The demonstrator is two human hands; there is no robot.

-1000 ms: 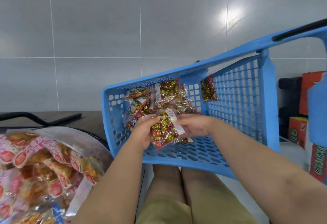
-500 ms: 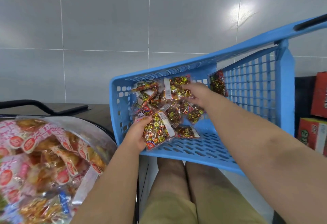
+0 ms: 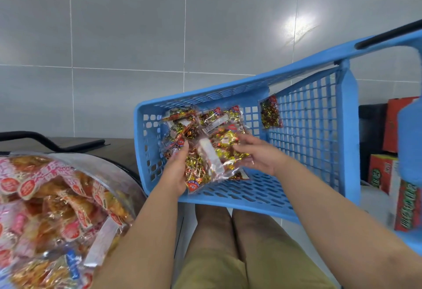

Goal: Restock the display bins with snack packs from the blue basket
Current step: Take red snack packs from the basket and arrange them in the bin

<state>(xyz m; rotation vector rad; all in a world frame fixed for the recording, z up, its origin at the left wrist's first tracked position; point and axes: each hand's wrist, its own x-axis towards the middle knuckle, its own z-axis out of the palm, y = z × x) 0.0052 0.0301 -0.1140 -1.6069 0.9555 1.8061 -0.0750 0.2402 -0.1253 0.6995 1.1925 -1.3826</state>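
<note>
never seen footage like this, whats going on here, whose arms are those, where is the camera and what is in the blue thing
There is no machine here. A person wears one wide-angle camera on the head, looking forward and down, so the arms are their own and the picture bends at its edges. The blue basket is tilted toward them, in front of their knees, with grey tiles behind. Inside lie clear snack packs full of gold and red sweets, and a single pack leans against the basket's wall. The left hand grips a small bundle of packs, and the right hand pinches the top of that bundle. At lower left is a clear display bin holding pink and orange packs. Red boxes stand at the right.
</note>
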